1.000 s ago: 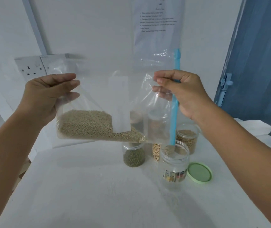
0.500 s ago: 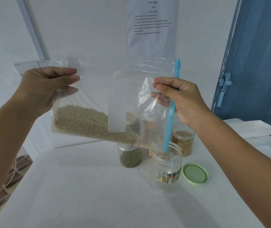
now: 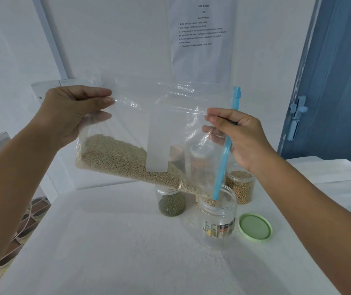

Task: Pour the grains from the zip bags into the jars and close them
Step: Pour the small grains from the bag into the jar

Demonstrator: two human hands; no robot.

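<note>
The left hand (image 3: 72,111) pinches the closed bottom end of a clear zip bag (image 3: 140,128), thumb in front and fingers behind the plastic, and holds that end high. The right hand (image 3: 240,137) pinches the bag near its mouth, fingers curled round the plastic beside the blue zip strip (image 3: 225,150). The bag hangs tilted between the two hands, sloping down toward the open jar (image 3: 218,218), and its lower corner with the tip of the zip strip sits in the jar's mouth. Pale beige grains (image 3: 117,158) lie along the bag's lower edge, thickest at the raised end and thinning to a trail that reaches the jar's mouth.

The open jar stands upright on the white counter (image 3: 117,252) and bears a printed label. Just to the right of it a green lid (image 3: 255,227) lies flat on the counter. Behind and to the left of the open jar stands a jar of dark green beans (image 3: 171,202); behind and to its right stands a jar of yellowish beans (image 3: 239,186). On the wall above the jar hangs a printed sheet (image 3: 202,28).
</note>
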